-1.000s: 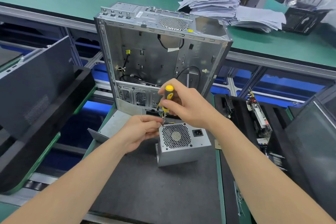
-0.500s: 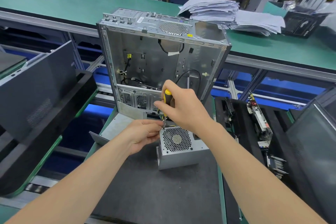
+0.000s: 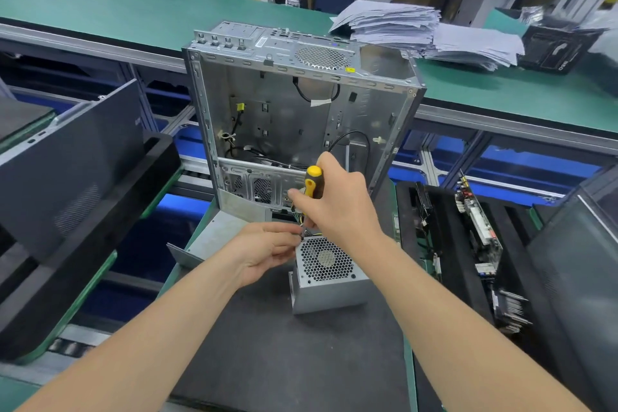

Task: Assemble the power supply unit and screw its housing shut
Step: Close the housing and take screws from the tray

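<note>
Yellow-handled screwdriver (image 3: 313, 184) gripped by right hand (image 3: 337, 211), left hand (image 3: 267, 252) pinching its tip over the power supply (image 3: 329, 284).

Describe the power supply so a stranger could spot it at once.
Find the tall open silver case in the middle. Just in front of it, on the dark mat, sits the power supply. Unlike the flat plate to its left, it is a small closed grey box with a honeycomb fan grille on top.
</note>
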`<state>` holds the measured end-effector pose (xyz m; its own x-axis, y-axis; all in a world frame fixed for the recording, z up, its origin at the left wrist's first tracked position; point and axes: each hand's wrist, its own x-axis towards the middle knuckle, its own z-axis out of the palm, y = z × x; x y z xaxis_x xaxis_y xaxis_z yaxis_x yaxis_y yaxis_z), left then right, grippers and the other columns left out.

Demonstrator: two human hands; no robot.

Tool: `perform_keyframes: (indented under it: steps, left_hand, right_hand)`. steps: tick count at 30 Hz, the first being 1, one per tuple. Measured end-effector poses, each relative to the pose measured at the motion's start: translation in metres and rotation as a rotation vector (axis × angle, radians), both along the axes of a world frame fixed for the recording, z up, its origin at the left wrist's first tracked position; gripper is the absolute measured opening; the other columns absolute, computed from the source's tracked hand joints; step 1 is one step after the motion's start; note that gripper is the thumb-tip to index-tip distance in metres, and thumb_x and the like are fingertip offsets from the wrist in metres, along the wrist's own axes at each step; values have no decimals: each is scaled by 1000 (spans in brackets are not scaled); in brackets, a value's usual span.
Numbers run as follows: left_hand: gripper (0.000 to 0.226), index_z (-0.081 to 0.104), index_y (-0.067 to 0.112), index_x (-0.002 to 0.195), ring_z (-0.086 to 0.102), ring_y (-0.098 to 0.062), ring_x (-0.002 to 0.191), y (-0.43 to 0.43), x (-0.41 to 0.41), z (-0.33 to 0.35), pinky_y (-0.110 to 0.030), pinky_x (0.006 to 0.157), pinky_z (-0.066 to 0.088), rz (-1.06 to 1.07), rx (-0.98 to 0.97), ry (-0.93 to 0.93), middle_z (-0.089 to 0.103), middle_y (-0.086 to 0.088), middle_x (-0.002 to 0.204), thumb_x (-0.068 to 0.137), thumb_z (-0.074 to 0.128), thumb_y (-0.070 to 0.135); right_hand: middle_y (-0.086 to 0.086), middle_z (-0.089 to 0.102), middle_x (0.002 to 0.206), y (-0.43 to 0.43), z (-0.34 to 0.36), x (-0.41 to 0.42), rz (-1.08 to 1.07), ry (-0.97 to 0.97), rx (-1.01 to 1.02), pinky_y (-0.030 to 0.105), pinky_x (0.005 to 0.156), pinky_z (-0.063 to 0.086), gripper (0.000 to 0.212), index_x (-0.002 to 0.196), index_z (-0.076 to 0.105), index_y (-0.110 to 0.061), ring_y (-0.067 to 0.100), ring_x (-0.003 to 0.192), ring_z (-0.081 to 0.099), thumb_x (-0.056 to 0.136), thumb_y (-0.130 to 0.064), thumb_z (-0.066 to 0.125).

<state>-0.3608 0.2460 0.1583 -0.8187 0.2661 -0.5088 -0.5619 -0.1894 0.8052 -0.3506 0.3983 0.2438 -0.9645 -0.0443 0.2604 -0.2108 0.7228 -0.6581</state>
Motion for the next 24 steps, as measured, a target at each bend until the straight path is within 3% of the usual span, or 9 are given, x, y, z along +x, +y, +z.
perform_keyframes:
  steps: [3,5,9,11,13,17,19,21,24]
  left_hand:
    - [24,72,2,110,75,-17,80,0,0,0,-27,69,58,-7,-6,5,78,-16,95,90,68,-11]
    - [21,72,4,103,75,-15,75,0,0,0,-26,65,58,-3,-10,9,78,-12,85,90,68,-11]
    - [20,71,3,102,75,-17,74,0,0,0,-27,64,60,5,1,9,77,-15,87,90,66,-13]
    - [21,71,1,106,73,-18,75,0,0,0,-25,62,60,0,-9,10,75,-16,90,91,66,-12]
    - [21,70,0,109,75,-15,72,1,-1,0,-24,61,60,-7,-17,6,77,-13,86,91,66,-11]
    - [20,70,2,108,75,-13,70,1,-2,-1,-24,64,59,-23,-35,6,79,-11,84,92,67,-9]
    - [21,70,2,110,74,-11,68,0,-2,-2,-27,71,59,-34,-45,12,77,-8,75,92,67,-9]
    - [22,69,1,112,71,-9,63,0,-3,-2,-30,77,56,-50,-54,18,71,-2,61,93,66,-8]
    - [21,69,1,112,71,-10,65,0,-2,-2,-32,78,57,-48,-53,26,67,-2,57,93,65,-9]
  right_hand:
    - [-3,62,70,2,-1,-2,24,43,24,45,61,60,41,92,41,-23,19,63,67,90,-42,77]
    - [-1,66,75,11,6,-4,209,-4,25,42,66,59,33,97,47,-27,18,67,64,91,-40,77]
    - [-7,72,96,30,16,-8,556,-188,20,45,76,61,20,102,63,-23,18,84,72,93,-10,74]
    - [-3,74,91,32,13,-9,444,-203,-40,48,72,63,17,97,64,-20,18,71,75,92,-9,76]
    - [-1,73,79,28,6,-8,226,-143,-57,45,65,63,27,92,56,-20,13,59,73,90,-27,81]
    - [-10,66,67,25,-13,-4,-69,-13,-68,26,54,52,44,81,45,-28,3,55,66,84,-51,82]
    - [-21,64,67,27,-13,-5,-18,17,-23,13,53,42,44,79,45,-29,-1,60,61,82,-51,83]
    - [-23,66,73,29,-9,-5,120,13,-29,12,58,41,39,82,49,-30,0,62,57,82,-45,84]
    - [-7,73,91,30,-2,-4,357,-50,-174,27,70,55,28,99,57,-29,8,73,66,88,-28,82]
